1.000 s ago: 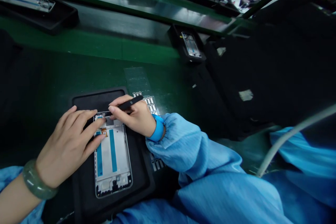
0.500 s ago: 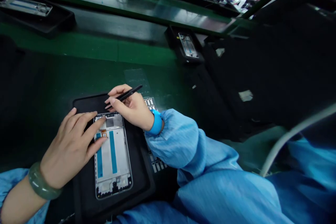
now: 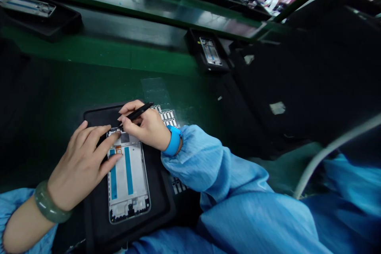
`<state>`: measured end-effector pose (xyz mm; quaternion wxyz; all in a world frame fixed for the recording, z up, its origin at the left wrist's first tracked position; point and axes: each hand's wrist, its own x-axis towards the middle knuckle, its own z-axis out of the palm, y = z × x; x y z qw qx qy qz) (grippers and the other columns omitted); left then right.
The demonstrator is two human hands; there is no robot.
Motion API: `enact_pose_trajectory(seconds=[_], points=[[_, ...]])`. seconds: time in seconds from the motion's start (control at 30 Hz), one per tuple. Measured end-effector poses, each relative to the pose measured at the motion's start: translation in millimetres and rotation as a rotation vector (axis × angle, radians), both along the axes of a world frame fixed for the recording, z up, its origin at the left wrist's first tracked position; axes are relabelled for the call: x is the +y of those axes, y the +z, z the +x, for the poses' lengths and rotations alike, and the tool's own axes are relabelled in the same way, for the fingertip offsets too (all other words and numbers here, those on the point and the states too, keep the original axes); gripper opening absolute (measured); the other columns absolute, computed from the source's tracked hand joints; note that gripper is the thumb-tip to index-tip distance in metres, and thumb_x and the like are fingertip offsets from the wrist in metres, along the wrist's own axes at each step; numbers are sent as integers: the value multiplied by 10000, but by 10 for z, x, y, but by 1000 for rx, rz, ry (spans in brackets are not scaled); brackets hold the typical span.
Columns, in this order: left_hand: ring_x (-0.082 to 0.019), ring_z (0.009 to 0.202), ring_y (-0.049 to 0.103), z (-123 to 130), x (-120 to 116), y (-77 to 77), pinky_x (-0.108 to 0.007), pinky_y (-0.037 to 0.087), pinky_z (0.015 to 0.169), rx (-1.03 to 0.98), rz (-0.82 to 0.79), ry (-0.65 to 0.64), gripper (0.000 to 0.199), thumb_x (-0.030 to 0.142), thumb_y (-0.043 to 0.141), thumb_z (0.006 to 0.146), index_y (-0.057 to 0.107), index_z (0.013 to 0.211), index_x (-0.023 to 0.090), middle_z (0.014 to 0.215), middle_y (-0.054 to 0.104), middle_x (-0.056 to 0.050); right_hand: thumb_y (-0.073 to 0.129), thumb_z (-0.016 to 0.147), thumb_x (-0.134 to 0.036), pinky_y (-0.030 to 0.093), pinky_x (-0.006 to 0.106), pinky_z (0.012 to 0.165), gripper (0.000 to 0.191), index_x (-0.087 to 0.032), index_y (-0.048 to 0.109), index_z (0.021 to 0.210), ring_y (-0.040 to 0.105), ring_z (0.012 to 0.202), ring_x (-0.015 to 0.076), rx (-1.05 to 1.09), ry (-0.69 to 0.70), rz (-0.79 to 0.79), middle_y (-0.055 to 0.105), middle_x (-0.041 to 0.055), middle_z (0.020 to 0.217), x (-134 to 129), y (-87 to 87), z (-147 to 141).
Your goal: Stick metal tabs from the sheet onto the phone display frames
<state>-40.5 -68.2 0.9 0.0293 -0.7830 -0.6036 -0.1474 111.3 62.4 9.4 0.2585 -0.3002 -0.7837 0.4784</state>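
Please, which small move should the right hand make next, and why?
Perhaps bring the tool gently to the top edge of the frame: the right hand holds it with the tip close there, and the left hand rests on the frame nearby.

The phone frame point(image 3: 122, 184) looks like metal, pale silver, with a smooth and slightly shiny plate and a bright, thin rim. The blue strips point(image 3: 129, 170) on it seem like plastic film, flat and rather matt. The tray point(image 3: 162, 210) below is black and matt, perhaps of foam or plastic; I cannot tell which. The slim tool point(image 3: 138, 113) is black, with a smooth surface. The bracelet point(image 3: 50, 204) is green and polished, similar to stone. The wristband point(image 3: 174, 141) is smooth and blue. The sleeve point(image 3: 205, 158) is of thin cloth, softly wrinkled, with a slight sheen. The clear sheet point(image 3: 154, 89) is glossy plastic, and the green tabletop point(image 3: 98, 81) is smooth.
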Motion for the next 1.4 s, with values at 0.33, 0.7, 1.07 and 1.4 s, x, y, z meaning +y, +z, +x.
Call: enact_pose_trajectory(seconds=[0.33,0.7,1.07,1.4], points=[[-280,1092,502,8,-6,0,-537,343,1053,17,18,6,416,383,534,847,540,1201,165,1172,549,-124,512,785,-199,526,251,702,184,-164,539,963,655,754,122,28,70,103,662,16,858,11,23,21],[-277,1095,507,5,0,-13,-537,344,1051,5,23,8,412,382,532,847,545,1198,167,1177,556,-127,513,785,-188,526,237,688,185,-154,544,965,652,722,112,27,100,159,660,13,861,35,52,6],[-272,1096,509,4,-7,-17,-537,339,1058,-2,8,8,425,379,536,847,531,1221,177,1176,554,-118,520,774,-187,531,242,696,204,-162,533,976,654,741,114,58,77,125,656,12,841,27,18,11],[-274,1112,501,15,-6,-9,-529,331,1066,4,1,16,420,378,536,847,537,1212,170,1184,553,-119,522,764,-185,529,238,706,228,-169,521,992,650,751,109,58,63,118,655,5,838,21,5,1]])
